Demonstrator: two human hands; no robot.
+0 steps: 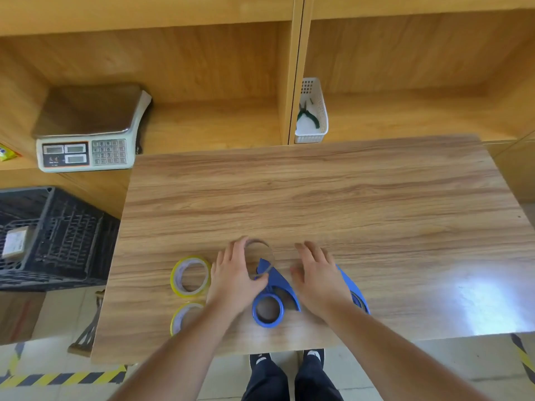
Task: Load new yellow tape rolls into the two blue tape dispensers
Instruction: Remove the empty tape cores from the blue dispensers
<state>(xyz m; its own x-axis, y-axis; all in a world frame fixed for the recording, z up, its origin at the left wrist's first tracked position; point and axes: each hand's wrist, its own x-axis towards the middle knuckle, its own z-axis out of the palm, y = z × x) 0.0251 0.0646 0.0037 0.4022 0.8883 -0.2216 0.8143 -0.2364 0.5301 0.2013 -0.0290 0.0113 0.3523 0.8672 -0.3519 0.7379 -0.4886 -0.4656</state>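
Note:
Two yellow tape rolls lie flat at the table's near left, one (191,274) just behind the other (185,316). A blue tape dispenser (275,293) lies on its side in the middle, its round hub facing up. My left hand (234,280) curls around a brown cardboard ring (262,250) at the dispenser's far end, with the thumb by the blade. My right hand (318,280) is spread palm down over the second blue dispenser (354,289), which is mostly hidden beneath it.
The wooden table (347,198) stands in front of wooden shelving. A weighing scale (86,131) and a white basket with pliers (311,114) sit on the shelves. A black crate (49,238) is on the floor at the left.

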